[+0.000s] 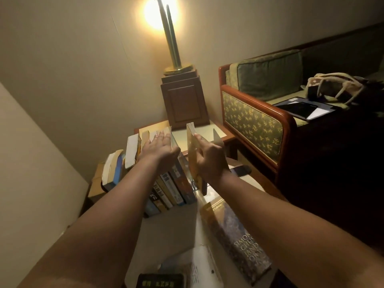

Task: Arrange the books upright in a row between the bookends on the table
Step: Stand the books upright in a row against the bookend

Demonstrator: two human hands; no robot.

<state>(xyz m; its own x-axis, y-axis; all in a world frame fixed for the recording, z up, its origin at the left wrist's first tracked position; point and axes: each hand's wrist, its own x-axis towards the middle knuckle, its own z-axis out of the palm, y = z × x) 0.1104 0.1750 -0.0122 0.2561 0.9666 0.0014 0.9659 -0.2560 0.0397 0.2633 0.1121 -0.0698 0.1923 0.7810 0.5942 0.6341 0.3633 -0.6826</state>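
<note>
— Where do the books stand?
— Most are in a row of books directly under the left grip, spines toward the camera and tilted a little. That grip is wide, with its fingers straight and together, laid on the top edges at the far end of the row.
— And the other one?
— The right grip is holding a yellow book with its fingers curled round it. The book is upright, just right of the left grip, with a narrow gap between it and the row.
— Any bookend?
— A thin bookend stands just beyond the right grip, partly hidden by the knuckles.
— What lies further out?
— Left of the left grip, a white book tilts, and past it some leaning books slump over. Nearer the camera than the right grip, beside that forearm, a large book lies flat on the counter. A dark phone lies just right of the right wrist. Beyond both grips a brass lamp stands on a wooden box. A green sofa sits off to the right.
</note>
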